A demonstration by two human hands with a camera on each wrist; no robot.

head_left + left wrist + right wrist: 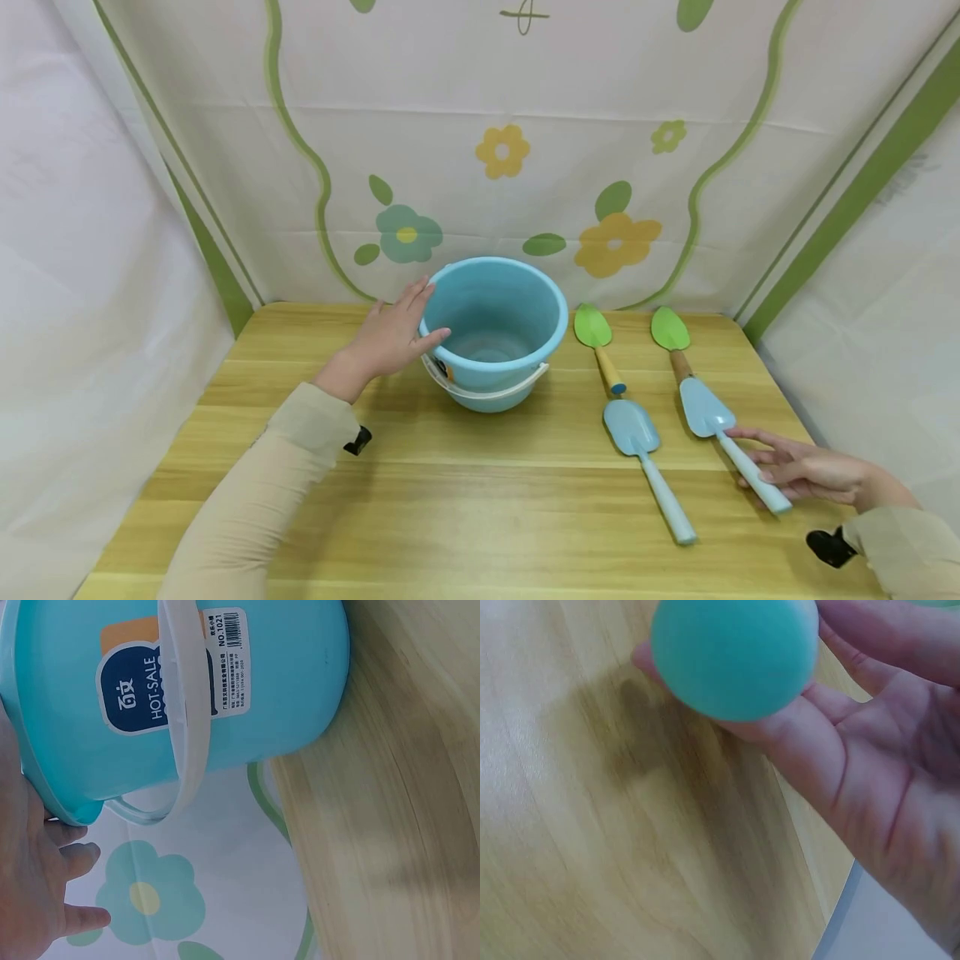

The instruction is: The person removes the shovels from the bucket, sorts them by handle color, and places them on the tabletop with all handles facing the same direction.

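A light blue plastic bucket (495, 333) is set near the back edge of the wooden table (465, 492), about midway along it. The left hand (393, 333) is laid against the bucket's left side, its fingers nearly straight and the thumb over the rim; nothing is gripped. In the left wrist view the white bucket handle (184, 712) is seen folded down across a printed label (176, 671), whose small print cannot be read.

Toward the table's right edge, the right hand (806, 471) is closed loosely round the pale handle of a blue trowel (731, 437); in the right wrist view only the handle's rounded end is shown, blurred. Another blue trowel (648, 467) and two green trowels (597, 343) (671, 337) lie between the bucket and the right edge.
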